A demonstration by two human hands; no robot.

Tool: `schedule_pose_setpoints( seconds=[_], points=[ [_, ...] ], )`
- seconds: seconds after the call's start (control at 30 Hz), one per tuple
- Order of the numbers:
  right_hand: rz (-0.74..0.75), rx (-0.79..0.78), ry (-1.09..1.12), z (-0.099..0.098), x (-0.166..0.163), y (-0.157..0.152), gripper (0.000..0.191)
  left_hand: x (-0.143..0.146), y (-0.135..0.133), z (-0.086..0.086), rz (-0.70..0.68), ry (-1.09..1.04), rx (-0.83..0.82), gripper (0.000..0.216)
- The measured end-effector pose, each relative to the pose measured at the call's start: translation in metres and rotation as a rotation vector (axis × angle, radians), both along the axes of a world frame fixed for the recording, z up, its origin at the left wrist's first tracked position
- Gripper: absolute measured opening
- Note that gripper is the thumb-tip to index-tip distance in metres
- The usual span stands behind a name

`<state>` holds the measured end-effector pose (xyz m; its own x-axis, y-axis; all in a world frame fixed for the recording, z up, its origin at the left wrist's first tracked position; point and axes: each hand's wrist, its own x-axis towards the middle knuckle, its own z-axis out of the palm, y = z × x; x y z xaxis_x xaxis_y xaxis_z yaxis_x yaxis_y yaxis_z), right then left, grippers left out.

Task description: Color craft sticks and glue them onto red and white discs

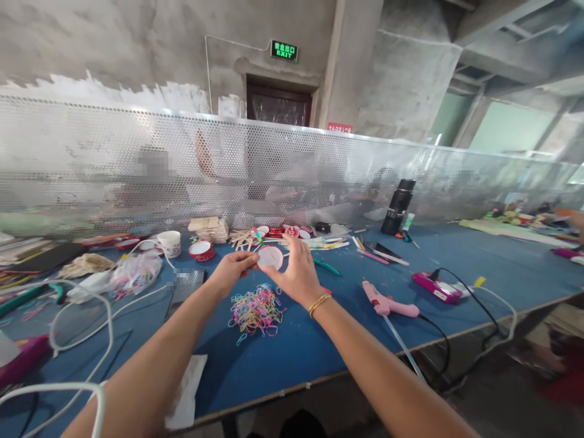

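A round white disc with a red rim (pixel 270 258) is held up over the blue table, its white face toward me. My left hand (pixel 236 267) pinches its left edge between thumb and fingers. On the right side, my right hand (pixel 298 272) grips the disc's edge with the thumb low and the fingers behind. A small green and red strip (pixel 259 236) shows at the disc's upper left; whether it is attached I cannot tell. Just below my hands lies a loose pile of colourful wire clips (pixel 256 310).
A pink glue gun (pixel 387 304) lies right, its cord running off the table edge, near a purple power strip (pixel 437 287). Farther back stand a black bottle (pixel 398 208), a paper cup (pixel 170 244) and stacked red-rimmed discs (pixel 201 250). A perforated metal screen (pixel 283 164) borders the table.
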<state>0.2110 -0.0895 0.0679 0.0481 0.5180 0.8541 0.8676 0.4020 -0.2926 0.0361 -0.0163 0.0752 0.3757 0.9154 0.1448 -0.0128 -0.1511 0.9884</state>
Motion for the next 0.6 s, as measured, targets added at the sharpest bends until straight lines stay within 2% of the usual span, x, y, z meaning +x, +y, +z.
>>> schedule_pose_setpoints(
  seconds=[0.13,0.27,0.43,0.6],
  points=[
    [0.02,-0.069,-0.032,0.011,0.014,0.029,0.069,-0.005,0.007,-0.001,0.101,-0.049,0.003,0.03],
    [0.07,-0.109,-0.083,-0.002,0.013,0.047,0.067,-0.007,0.013,-0.003,0.194,-0.043,-0.015,0.034],
    [0.107,-0.164,-0.123,-0.027,0.003,0.045,0.076,-0.005,0.013,-0.003,0.24,0.062,-0.017,0.037],
    [0.132,-0.174,-0.144,-0.026,0.001,0.04,0.075,-0.001,0.01,-0.004,0.211,0.154,0.005,0.034]
  ],
)
